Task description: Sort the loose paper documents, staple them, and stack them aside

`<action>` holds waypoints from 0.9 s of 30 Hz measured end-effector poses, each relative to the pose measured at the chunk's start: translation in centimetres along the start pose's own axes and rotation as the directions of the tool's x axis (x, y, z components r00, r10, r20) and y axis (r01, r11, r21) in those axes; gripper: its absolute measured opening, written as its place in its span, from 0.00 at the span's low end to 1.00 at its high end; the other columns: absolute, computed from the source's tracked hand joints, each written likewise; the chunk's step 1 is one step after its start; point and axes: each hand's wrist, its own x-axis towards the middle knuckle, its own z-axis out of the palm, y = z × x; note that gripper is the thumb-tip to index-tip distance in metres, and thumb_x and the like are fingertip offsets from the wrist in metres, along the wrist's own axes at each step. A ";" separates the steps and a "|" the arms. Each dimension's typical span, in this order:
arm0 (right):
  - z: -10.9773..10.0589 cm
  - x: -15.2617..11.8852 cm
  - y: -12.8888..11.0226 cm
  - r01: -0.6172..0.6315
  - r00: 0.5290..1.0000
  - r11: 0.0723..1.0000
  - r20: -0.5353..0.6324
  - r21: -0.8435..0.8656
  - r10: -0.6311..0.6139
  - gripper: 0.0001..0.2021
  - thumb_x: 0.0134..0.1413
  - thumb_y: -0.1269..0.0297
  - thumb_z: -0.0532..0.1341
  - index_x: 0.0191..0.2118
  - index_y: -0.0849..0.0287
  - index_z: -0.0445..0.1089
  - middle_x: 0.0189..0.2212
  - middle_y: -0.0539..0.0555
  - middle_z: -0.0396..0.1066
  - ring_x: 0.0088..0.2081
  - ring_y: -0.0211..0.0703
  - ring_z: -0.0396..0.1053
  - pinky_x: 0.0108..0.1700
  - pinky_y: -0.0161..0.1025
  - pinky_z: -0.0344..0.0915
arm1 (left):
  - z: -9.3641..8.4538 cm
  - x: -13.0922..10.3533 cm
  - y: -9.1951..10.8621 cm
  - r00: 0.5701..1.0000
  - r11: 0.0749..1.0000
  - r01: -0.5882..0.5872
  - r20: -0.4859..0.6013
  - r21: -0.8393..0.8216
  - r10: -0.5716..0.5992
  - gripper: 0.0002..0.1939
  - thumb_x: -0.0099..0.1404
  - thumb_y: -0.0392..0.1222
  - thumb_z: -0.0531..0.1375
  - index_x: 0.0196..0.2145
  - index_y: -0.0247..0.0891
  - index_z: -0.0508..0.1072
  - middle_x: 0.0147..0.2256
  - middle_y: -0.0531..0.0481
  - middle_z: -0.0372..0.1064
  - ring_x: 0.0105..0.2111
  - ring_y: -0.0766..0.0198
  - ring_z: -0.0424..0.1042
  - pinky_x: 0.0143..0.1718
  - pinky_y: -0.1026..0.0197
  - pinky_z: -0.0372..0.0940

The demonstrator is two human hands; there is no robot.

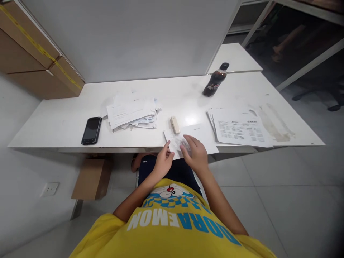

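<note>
At the lower centre of the frame, pinches the near left edge of the thin, printed papers with the left hand, presumably to hold them together, and spreads the right hand over them with thumb and fingers apart, perhaps to steady them. Lets them overhang the front edge of the smooth white worktop, probably for an easier grip. At their far edge, near the frame's centre, shows what looks like a stapler, cream, narrow and rounded, likely placed for easy reach. Has a skewed, ragged paper pile left of centre, and flatter, fanned sheets at right.
</note>
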 end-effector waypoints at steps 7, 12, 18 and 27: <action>-0.2 -7.0 0.4 0.233 0.948 0.971 0.211 0.056 -0.240 0.28 0.61 0.75 0.48 0.65 0.49 0.57 0.59 0.56 0.66 0.59 0.50 0.65 0.55 0.51 0.66 | -3.8 -3.9 2.6 0.956 0.958 0.193 0.260 -0.212 -0.135 0.24 0.64 0.45 0.60 0.56 0.39 0.69 0.37 0.46 0.71 0.36 0.62 0.71 0.38 0.61 0.67; -3.9 -5.3 1.2 0.120 0.990 0.982 -0.056 -0.145 -0.129 0.30 0.58 0.78 0.48 0.63 0.47 0.62 0.53 0.54 0.72 0.56 0.54 0.67 0.52 0.56 0.66 | -7.6 -0.3 3.7 0.967 0.978 -0.117 0.244 0.171 0.073 0.22 0.67 0.47 0.55 0.57 0.41 0.68 0.34 0.48 0.72 0.36 0.60 0.73 0.44 0.56 0.68; -12.5 -0.4 5.1 -0.081 0.706 0.911 -0.668 -0.404 -0.234 0.23 0.60 0.72 0.52 0.56 0.46 0.70 0.51 0.56 0.72 0.57 0.61 0.62 0.56 0.66 0.57 | -13.5 12.5 2.7 0.861 0.512 -0.241 -0.063 0.824 0.506 0.26 0.63 0.43 0.58 0.57 0.31 0.68 0.59 0.35 0.63 0.64 0.41 0.54 0.64 0.38 0.45; -6.1 -1.3 19.2 -0.313 0.903 0.913 -0.378 -0.260 0.202 0.21 0.46 0.74 0.51 0.44 0.59 0.75 0.48 0.64 0.72 0.55 0.59 0.65 0.59 0.63 0.55 | -14.6 14.5 0.3 0.849 0.361 -0.204 -0.019 0.910 0.528 0.22 0.70 0.40 0.47 0.57 0.39 0.69 0.60 0.45 0.64 0.65 0.51 0.56 0.65 0.45 0.48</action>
